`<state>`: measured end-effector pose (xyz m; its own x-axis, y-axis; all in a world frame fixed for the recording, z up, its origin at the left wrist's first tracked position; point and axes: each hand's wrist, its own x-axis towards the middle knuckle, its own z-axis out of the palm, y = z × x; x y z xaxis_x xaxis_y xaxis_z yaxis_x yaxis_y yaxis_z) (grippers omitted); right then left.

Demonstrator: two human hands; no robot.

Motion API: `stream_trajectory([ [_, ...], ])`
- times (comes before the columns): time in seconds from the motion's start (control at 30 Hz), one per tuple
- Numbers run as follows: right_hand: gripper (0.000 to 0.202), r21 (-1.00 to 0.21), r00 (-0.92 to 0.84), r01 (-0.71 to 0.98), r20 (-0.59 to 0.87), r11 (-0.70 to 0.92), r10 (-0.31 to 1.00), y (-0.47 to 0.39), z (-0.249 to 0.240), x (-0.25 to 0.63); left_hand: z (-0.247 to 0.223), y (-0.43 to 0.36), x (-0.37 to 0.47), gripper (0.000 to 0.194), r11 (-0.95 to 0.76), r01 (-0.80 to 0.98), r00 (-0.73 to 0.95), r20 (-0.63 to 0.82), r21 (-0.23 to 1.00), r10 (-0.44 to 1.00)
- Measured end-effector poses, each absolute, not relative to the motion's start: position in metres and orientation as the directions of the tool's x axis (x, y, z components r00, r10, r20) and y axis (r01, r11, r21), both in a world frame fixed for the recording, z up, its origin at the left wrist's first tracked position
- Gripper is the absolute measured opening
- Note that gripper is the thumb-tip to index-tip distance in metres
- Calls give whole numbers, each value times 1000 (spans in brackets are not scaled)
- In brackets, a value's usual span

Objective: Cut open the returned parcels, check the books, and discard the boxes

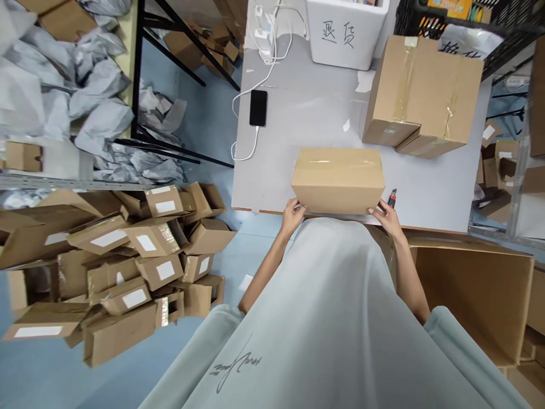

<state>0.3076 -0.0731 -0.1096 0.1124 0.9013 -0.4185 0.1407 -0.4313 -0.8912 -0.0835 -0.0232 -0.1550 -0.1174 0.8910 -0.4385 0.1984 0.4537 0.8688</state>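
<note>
A long brown cardboard box (338, 180), taped along its top, rests at the front edge of the grey table (306, 113). My left hand (293, 215) grips its lower left corner, and my right hand (385, 216) grips the lower right corner; the fingers of both are bent against the cardboard. Just beyond my right hand lies a red and black box cutter (392, 198). What is inside the box is hidden.
Two taped cartons (421, 96) stand at the back right beside a white bin (347, 31). A phone (258, 108) lies on a cable at the left. A large open carton (468, 295) is at my right; used boxes (119, 318) cover the floor at left.
</note>
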Motion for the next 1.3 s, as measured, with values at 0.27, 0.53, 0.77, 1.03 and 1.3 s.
stream_trajectory([
  [0.27,84,-888,218,203,-369,-412,903,-56,-90,326,-129,4,-65,44,401,163,-38,-400,902,916],
  [0.53,86,-828,276,93,-512,-553,813,-65,-121,335,-146,8,-57,50,511,86,-124,-499,855,857],
  [0.77,63,-809,209,113,-548,-576,810,-75,-146,340,-162,-2,-56,46,570,101,-174,-550,816,817],
  [1.03,68,-857,185,115,-478,-502,858,-81,-137,323,-153,-8,-53,47,492,173,-156,-470,853,869],
  [1.3,71,-905,334,241,-261,-349,906,-55,-84,327,-106,15,-69,51,309,217,-188,-271,926,944],
])
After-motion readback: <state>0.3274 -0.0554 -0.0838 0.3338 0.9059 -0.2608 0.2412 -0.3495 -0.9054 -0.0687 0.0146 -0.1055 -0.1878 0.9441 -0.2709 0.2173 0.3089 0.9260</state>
